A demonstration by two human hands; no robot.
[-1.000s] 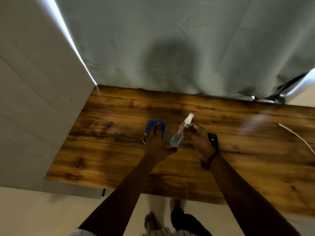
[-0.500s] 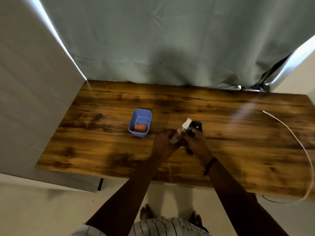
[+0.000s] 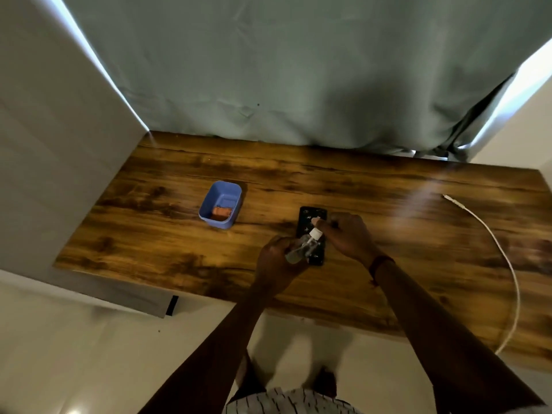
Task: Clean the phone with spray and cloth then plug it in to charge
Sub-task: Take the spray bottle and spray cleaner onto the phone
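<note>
A dark phone (image 3: pixel 310 218) with small light marks lies flat on the wooden table (image 3: pixel 388 249). Just above its near half, my left hand (image 3: pixel 276 262) grips a small clear spray bottle (image 3: pixel 301 249) with a white nozzle, tilted toward the phone. My right hand (image 3: pixel 348 234) is at the nozzle, fingertips touching the white top. To the left stands a blue plastic tub (image 3: pixel 221 204) with an orange folded cloth (image 3: pixel 221 211) inside. A white charging cable (image 3: pixel 504 264) curves along the table's right side, its plug end at the far right.
A grey-green curtain (image 3: pixel 298 85) hangs behind the table. A pale wall panel (image 3: pixel 53 159) borders the table's left edge. My feet show on the light floor below the table's near edge.
The spray bottle has passed from my right hand into my left, which left the blue tub. Both hands have moved right, over the phone. The camera view shifted left, showing more cable.
</note>
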